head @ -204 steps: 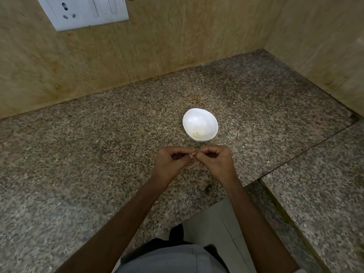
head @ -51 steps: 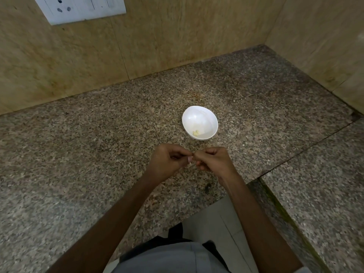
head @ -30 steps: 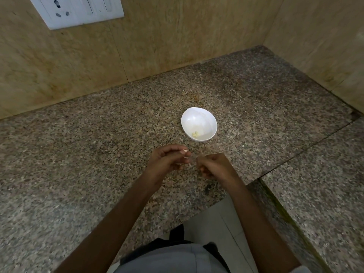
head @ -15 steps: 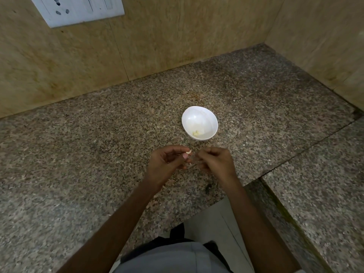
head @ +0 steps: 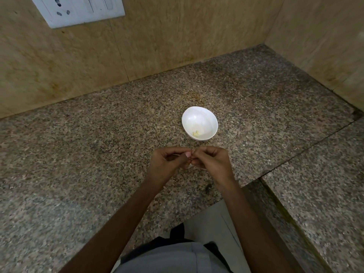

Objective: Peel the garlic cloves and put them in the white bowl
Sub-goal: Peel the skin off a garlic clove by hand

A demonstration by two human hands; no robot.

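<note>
Handily close to the white bowl [head: 199, 117] for a short drop, the left hand [head: 167, 166] and right hand [head: 211, 162] together pinch what seems a garlic clove [head: 190, 158].

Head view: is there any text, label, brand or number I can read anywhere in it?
None readable. The switch plate shows only socket holes and switches, with no print that can be made out. The white bowl and the granite counter are plain, with no label or marking.

Left grip [head: 167, 164] and right grip [head: 211, 162] touch again.
</note>
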